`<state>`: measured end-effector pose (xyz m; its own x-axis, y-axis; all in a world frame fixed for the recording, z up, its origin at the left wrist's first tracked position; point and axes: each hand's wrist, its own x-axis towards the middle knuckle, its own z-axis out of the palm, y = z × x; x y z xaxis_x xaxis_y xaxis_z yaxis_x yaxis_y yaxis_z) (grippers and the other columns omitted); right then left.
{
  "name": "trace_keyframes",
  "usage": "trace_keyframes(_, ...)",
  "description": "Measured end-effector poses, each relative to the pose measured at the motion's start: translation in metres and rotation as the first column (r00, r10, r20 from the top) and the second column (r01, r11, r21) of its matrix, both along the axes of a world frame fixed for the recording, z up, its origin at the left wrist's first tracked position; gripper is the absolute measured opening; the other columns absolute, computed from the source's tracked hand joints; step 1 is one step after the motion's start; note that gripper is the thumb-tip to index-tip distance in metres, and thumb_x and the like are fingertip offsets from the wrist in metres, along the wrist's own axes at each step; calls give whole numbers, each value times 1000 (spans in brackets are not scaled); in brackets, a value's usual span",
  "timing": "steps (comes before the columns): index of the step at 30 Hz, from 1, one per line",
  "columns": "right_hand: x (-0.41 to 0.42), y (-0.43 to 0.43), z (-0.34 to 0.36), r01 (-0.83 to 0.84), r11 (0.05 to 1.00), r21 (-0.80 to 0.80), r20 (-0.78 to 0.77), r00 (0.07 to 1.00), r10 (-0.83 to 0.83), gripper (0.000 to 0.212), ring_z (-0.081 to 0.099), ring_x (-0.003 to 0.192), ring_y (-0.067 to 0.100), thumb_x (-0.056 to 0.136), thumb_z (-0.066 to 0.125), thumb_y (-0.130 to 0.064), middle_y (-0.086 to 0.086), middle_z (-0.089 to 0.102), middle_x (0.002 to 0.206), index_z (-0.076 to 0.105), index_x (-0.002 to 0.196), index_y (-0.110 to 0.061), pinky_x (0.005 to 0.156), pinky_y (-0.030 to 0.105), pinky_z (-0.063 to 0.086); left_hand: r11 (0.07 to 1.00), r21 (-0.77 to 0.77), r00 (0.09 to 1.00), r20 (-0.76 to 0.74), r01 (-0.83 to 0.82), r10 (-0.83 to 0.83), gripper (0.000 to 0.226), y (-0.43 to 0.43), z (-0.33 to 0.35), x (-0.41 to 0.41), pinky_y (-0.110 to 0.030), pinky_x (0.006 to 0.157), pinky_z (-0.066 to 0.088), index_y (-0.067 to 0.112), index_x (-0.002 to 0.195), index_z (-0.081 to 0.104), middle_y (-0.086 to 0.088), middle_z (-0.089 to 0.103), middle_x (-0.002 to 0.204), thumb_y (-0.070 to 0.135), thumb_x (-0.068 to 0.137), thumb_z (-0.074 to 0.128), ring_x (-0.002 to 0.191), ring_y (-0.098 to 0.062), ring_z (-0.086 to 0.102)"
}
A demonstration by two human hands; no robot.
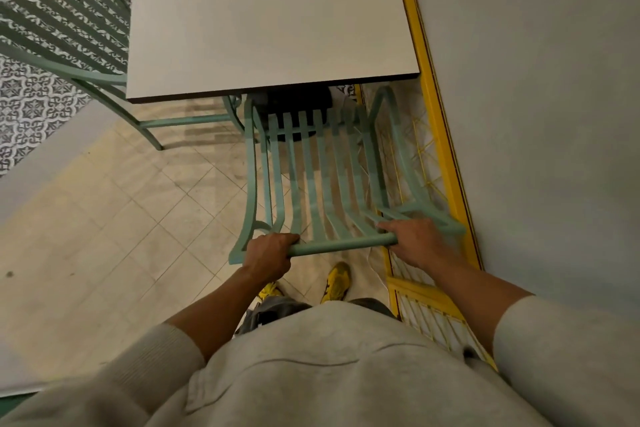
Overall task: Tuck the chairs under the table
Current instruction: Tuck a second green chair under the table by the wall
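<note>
While the near chair (322, 177) stands with the front of its slatted seat just under the near edge of the table (221, 45), most of the seat and the whole backrest are out in the open on the person's side. It is a mint-green metal chair, and its top rail (341, 243) runs across between the two hands. The left hand (269, 251) is closed around the rail's left end, fingers curled over the top. The right hand (410, 239) is wrapped around the right end, just beside the armrest.

A dark object, too shadowed to name, sits under the table ahead of the seat. The chair's right side runs close along a yellow-framed wire panel (420, 149) at the foot of the wall (536, 114). A second green chair (59, 24) stands at the table's left side, well out from under it, its leg near the first chair's front left corner.

By my judgement, the tuck is only begun, and three things could spoil it. A push that drifts right could scrape the armrest against the yellow frame. A drift left could lock legs with the second chair. A straight shove could meet the dark object or the table's base and jolt the top. The armrests may also foul the tabletop's edge; their height against it cannot be told.
</note>
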<state>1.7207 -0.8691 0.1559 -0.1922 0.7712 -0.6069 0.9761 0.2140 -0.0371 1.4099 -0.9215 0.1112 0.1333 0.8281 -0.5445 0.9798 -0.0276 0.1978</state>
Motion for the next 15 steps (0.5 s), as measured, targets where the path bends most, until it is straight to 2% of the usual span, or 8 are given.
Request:
trace_keyframes(4,-5,9,-4,-63,997,-41,-11,998,62,61,64,129,25,97,71,-33,-5,69,143,53,153,-49,111,44,47,1000,10,1000,-3,-19,19,45,3,-2,-5,-39,86,60,37,141,62,2,74,120,21,100,64,105,-22,71)
trace_keyframes(9,-6,19,-9,-79,997,-12,-29,997,78,60,68,121,25,98,70,-32,-3,71,137,52,154,-49,102,42,54,999,23,999,-17,-39,40,45,13,-5,-8,-41,88,60,36,144,60,1,74,119,23,101,63,104,-23,71)
trace_keyframes(15,-5,40,-7,-84,996,-11,-31,996,84,55,69,118,28,102,67,-37,3,73,131,53,154,-46,100,44,56,998,23,997,-44,-64,65,49,30,0,-4,-42,91,60,36,150,56,-3,72,122,24,103,64,107,-23,70)
